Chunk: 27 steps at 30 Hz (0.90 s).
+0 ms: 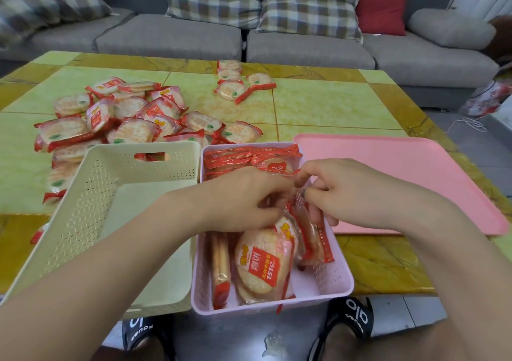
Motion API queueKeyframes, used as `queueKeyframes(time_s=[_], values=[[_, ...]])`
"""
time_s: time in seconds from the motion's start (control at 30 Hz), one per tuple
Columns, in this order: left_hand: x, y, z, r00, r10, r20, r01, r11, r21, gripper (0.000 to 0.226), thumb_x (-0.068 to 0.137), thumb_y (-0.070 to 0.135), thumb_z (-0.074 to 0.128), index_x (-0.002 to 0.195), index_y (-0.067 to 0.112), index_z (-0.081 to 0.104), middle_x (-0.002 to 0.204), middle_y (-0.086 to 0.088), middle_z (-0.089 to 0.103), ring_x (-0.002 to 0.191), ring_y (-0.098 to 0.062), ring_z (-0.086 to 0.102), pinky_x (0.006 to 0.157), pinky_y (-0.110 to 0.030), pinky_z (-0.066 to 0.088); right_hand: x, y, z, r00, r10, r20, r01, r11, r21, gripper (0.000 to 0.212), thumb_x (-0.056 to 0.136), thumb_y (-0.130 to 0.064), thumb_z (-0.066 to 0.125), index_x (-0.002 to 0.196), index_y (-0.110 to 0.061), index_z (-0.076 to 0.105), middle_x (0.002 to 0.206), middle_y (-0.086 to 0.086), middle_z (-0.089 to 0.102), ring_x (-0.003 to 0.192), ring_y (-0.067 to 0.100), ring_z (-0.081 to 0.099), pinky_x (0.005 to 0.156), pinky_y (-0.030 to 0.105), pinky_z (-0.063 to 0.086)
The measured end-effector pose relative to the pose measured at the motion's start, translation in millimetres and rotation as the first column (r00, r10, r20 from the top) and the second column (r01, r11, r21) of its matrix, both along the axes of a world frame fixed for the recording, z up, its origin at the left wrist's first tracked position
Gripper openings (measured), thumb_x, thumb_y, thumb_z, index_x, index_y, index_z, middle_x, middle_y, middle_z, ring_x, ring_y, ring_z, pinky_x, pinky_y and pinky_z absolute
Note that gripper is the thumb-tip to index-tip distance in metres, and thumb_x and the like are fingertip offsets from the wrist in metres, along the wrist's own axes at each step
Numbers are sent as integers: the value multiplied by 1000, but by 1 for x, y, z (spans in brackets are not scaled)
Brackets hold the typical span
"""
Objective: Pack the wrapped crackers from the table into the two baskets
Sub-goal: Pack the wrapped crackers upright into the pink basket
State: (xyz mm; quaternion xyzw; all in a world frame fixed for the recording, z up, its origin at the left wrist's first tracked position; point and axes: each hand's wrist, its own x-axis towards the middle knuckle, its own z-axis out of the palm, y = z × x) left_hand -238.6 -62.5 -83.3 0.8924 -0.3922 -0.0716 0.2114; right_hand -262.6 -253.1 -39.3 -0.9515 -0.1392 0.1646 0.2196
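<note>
Wrapped crackers (259, 263) show red labels, "151" readable with Chinese print; clear film, red crimped ends, round pale discs; several stand packed in the pink basket (336, 280); left hand (241, 200) and right hand (352, 191) fingers curled, pinching packets there; cream basket (91, 194) beside it; loose pile (124, 117) on worktop (332, 103); pink tray (415, 172) right.

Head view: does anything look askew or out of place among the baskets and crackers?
The cream basket sits tilted, its left side raised, and holds no crackers. One wrapped cracker lies half hidden under its left edge. Both hands work in the pink basket.
</note>
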Motion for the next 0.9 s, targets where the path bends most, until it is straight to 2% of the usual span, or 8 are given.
queueKeyframes(time_s=[0.07, 0.13, 0.23, 0.33, 0.47, 0.63, 0.77, 0.9], values=[[2, 4, 0, 999, 38, 20, -38, 999, -2, 10, 86, 18, 65, 83, 20, 55, 66, 11, 51, 63, -2, 50, 58, -20, 34, -1, 1, 1, 1000, 22, 10, -21, 997, -69, 19, 95, -13, 50, 104, -17, 66, 71, -1, 75, 56, 2, 59, 65, 21, 49], [1, 3, -1, 997, 74, 37, -74, 997, 3, 11, 86, 19, 63, 83, 20, 53, 67, 9, 51, 63, -5, 49, 60, -29, 37, -3, 3, 1, 998, 51, 36, -46, 989, -139, 18, 93, -15, 51, 94, -16, 69, 74, 1, 71, 68, 12, 59, 69, 29, 49], [0, -1, -2, 997, 74, -19, -75, 996, -48, 17, 83, 16, 65, 95, 19, 52, 74, 10, 56, 65, -5, 52, 62, -27, 41, -3, 6, -1, 995, 75, 64, -64, 986, -157, 16, 91, -11, 48, 93, -14, 64, 86, 4, 70, 79, 20, 61, 74, 34, 52], [0, -3, -1, 991, 45, -123, -55, 995, -78, 42, 77, 14, 71, 113, 15, 50, 87, 9, 63, 69, 1, 56, 59, -12, 37, 0, 4, -1, 999, 11, 46, -6, 995, -95, 19, 92, -5, 44, 99, -17, 57, 93, 5, 71, 67, 12, 58, 68, 31, 52], [-1, -8, 2, 991, 30, -134, -36, 998, -48, 52, 71, 19, 80, 112, 23, 48, 84, 12, 59, 70, 2, 54, 58, -12, 36, 0, 1, -2, 996, -87, 34, 85, 996, 40, 26, 90, -2, 38, 97, -18, 56, 76, 8, 73, 47, 10, 62, 45, 19, 43], [-3, -11, 11, 980, -83, -183, 73, 996, -60, 56, 70, 21, 76, 123, 34, 61, 99, 13, 64, 87, -8, 60, 77, -29, 50, 5, -6, 2, 949, -282, 140, 238, 934, 265, 26, 93, -3, 36, 100, -21, 54, 79, 7, 72, 52, 16, 67, 54, 32, 53], [-2, -14, 12, 970, -116, -212, 118, 993, -5, 59, 69, 21, 73, 125, 34, 62, 121, 15, 64, 110, -7, 60, 96, -34, 49, 9, -7, -1, 930, -327, 167, 275, 922, 274, 26, 95, -6, 37, 105, -19, 56, 90, 4, 69, 54, 10, 67, 54, 31, 54], [2, -20, 9, 979, -125, -160, 132, 991, 35, 45, 70, 34, 73, 113, 38, 63, 113, 13, 63, 96, -1, 59, 84, -28, 49, 7, -3, -2, 944, -287, 161, 241, 936, 257, 25, 94, -5, 40, 105, -20, 57, 80, 0, 72, 61, 7, 67, 61, 32, 56]])
